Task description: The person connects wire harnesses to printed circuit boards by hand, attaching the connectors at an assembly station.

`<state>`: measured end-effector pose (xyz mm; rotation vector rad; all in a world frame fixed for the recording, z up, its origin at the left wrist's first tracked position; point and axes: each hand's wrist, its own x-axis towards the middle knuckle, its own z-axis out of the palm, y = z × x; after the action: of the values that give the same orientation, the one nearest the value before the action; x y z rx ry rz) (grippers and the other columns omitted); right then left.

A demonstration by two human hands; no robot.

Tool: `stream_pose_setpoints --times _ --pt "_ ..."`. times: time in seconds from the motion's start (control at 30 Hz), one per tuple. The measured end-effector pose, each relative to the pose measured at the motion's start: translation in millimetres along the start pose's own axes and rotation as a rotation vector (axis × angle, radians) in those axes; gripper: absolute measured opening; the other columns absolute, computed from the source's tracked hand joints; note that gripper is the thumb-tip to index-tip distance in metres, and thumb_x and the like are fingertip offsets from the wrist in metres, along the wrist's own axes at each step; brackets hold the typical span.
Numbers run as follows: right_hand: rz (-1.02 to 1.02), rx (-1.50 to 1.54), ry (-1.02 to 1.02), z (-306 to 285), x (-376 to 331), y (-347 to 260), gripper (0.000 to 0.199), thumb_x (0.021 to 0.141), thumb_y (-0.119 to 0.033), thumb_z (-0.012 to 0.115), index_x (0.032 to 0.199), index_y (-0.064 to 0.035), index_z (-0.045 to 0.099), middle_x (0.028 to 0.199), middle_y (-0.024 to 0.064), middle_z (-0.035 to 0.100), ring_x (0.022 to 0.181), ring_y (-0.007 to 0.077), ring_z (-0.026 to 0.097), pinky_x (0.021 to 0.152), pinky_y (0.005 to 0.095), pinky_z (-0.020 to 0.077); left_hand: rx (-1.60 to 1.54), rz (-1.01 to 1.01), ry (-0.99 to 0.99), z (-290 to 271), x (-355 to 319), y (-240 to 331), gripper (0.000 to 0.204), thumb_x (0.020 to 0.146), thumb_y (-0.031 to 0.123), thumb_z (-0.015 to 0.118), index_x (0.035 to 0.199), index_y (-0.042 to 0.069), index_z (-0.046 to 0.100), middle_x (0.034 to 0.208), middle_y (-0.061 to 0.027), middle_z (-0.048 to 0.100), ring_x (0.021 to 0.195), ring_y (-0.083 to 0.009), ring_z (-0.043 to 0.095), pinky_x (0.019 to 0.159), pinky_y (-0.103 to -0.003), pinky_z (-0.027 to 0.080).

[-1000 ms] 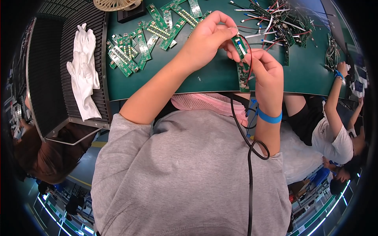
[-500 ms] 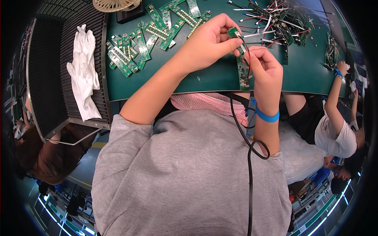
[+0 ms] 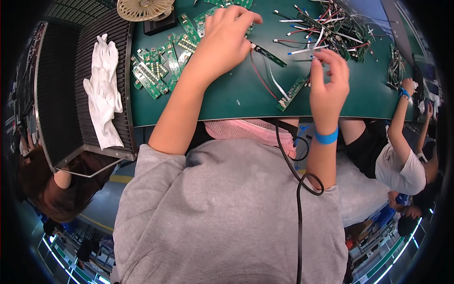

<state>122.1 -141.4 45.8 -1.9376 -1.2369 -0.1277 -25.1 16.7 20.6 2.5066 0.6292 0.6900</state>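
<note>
Now L hand [image 3: 224,38] on board [image 3: 268,54], R hand [image 3: 328,85] near wires [image 3: 331,28]

narrow green circuit board [image 3: 267,53], flat, wired

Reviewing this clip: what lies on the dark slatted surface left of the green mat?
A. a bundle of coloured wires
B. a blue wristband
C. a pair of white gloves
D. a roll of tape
C: the white gloves lie on the slatted surface, beside the green mat.
</note>
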Motion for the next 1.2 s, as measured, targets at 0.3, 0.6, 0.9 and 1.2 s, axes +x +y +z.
stream_pose_setpoints --times 0.3,0.6,0.9,1.2 --pt "-0.256 -0.271 0.17 10 101 62 0.026 0.08 -0.015 0.054 0.103 -0.0045 0.059 0.097 0.0113 0.06 0.086 0.0256 0.056 0.078 0.0341 0.0412 0.278 -0.11 0.156 29 11 -17 0.024 0.073 0.021 0.064 0.097 0.019 0.063 0.119 -0.008 0.047 0.11 -0.0285 0.038 0.089 -0.038 0.027" --pt "-0.104 -0.018 0.131 27 150 72 0.024 0.084 -0.024 0.054 0.099 -0.0086 0.064 0.083 0.005 0.066 0.072 0.0114 0.06 0.066 0.024 0.0449 0.062 -0.045 0.344 29 19 -34 0.01 0.072 0.005 0.057 0.082 0.008 0.059 0.089 -0.0043 0.054 0.091 -0.0252 0.048 0.081 -0.034 0.038" --pt "0.028 0.647 0.572 -31 158 56 0.021 0.086 -0.013 0.05 0.087 0.0058 0.06 0.08 0.0111 0.063 0.062 0.0094 0.055 0.053 0.0191 0.0432 -0.088 -0.135 0.536 3 26 -15 0.015 0.072 -0.001 0.052 0.08 0.008 0.062 0.085 -0.0057 0.051 0.079 -0.0211 0.05 0.068 -0.031 0.042" --pt "-0.119 0.422 0.633 -31 169 67 0.024 0.09 -0.02 0.046 0.088 -0.0013 0.062 0.074 0.0038 0.062 0.059 0.005 0.047 0.051 0.0183 0.0372 -0.926 -0.329 0.49 5 19 -32 0.012 0.077 -0.005 0.05 0.088 0.001 0.05 0.09 -0.0071 0.048 0.079 -0.0156 0.055 0.068 -0.027 0.05"
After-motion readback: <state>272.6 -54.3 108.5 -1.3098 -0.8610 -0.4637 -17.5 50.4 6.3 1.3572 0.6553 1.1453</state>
